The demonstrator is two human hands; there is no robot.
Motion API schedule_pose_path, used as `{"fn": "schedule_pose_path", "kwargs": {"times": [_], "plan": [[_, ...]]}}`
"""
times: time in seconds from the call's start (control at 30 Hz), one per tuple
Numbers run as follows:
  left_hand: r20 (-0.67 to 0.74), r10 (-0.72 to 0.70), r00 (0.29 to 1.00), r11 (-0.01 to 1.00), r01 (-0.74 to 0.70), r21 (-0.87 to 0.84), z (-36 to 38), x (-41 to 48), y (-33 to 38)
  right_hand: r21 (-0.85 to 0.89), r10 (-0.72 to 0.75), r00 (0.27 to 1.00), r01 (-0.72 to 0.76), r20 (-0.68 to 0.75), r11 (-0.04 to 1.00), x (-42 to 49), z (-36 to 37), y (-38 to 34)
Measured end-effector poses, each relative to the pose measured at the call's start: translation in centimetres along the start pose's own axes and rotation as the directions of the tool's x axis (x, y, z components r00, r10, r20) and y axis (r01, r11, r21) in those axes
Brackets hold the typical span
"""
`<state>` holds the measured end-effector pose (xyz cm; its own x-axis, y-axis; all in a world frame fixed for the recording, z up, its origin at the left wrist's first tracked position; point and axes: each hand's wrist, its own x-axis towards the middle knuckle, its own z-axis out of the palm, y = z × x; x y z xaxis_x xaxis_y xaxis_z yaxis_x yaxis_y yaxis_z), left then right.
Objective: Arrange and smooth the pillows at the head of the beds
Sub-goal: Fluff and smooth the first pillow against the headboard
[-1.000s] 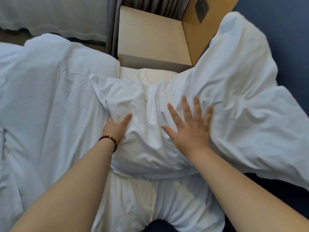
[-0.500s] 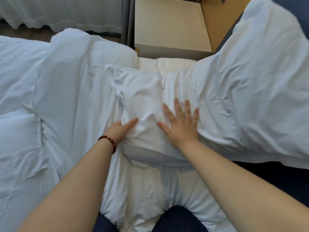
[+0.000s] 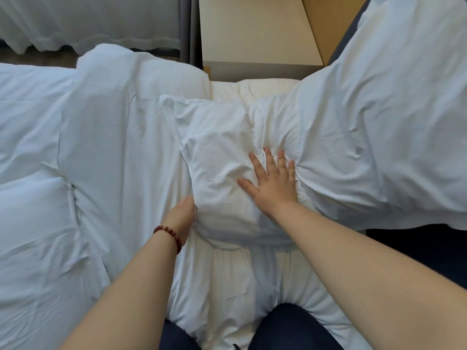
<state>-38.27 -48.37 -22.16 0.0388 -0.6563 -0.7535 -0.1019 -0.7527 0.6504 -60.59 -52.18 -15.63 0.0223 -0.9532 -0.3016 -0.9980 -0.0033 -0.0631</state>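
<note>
1. Pillow (image 3: 222,178): white and plump, a rounded rectangle. Its case is creased, with a flat flanged corner at the far left. I see it lying on the bed directly before me.
2. Right hand (image 3: 274,183): laid flat on the pillow's right part, fingers straight and spread. The fingertips sink into a deep crease from which folds radiate.
3. Left hand (image 3: 180,215): set against the pillow's near-left edge. Its fingers vanish beneath the fabric, so I cannot tell whether they grip.
4. Bracelet (image 3: 171,234): round dark-red beads on the left wrist, just nearer to me than the pillow.
5. Duvet (image 3: 113,147): left of the pillow, soft and white, with broad shallow wrinkles.
6. White bulk (image 3: 379,122): right of the pillow and touching it, large and puffed. I cannot tell whether it is a separate pillow.
7. Cream padding (image 3: 252,88): just beyond the pillow, smooth and faintly dimpled.
8. Nightstand (image 3: 255,34): beyond the pillow, pale and boxy, with a smooth flat top.
</note>
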Motion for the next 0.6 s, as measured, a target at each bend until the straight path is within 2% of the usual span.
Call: {"fn": "schedule_pose_path", "kwargs": {"times": [0.1, 0.17, 0.27, 0.33, 0.43, 0.5, 0.6], "plan": [[0.012, 0.010, 1.000, 1.000, -0.010, -0.026, 0.4, -2.4, 1.7, 0.003, -0.018, 1.000, 0.018, 0.007, 1.000, -0.2, 0.1, 0.3], [-0.020, -0.004, 1.000, 0.991, 0.001, -0.135, 0.6, -3.3, 1.9, 0.042, -0.020, 1.000, 0.020, 0.016, 0.999, -0.3, -0.5, 0.3], [-0.139, -0.002, 0.990, 0.959, -0.038, -0.282, 1.3, -4.0, 1.3, 0.211, -0.002, 1.000, 0.005, -0.016, 0.977, -1.0, -2.1, -0.6], [-0.175, 0.004, 0.985, 0.920, -0.072, -0.385, 2.0, -4.8, 1.4, 0.285, -0.029, 0.996, 0.053, -0.088, 0.957, -2.5, -2.5, -2.5], [-0.253, -0.001, 0.967, 0.840, -0.137, -0.526, 1.8, -5.3, 2.2, 0.188, -0.153, 0.985, 0.166, -0.086, 0.968, -4.5, -1.2, -6.2], [-0.359, 0.017, 0.933, 0.833, -0.212, -0.511, 0.6, -5.3, 2.1, 0.117, -0.144, 0.989, 0.148, -0.041, 0.982, -4.0, 0.4, -7.2], [-0.406, 0.010, 0.914, 0.867, -0.210, -0.452, -0.3, -4.8, 0.2, 0.024, -0.095, 0.996, 0.095, 0.001, 0.995, -2.6, 2.4, -7.3]]}}
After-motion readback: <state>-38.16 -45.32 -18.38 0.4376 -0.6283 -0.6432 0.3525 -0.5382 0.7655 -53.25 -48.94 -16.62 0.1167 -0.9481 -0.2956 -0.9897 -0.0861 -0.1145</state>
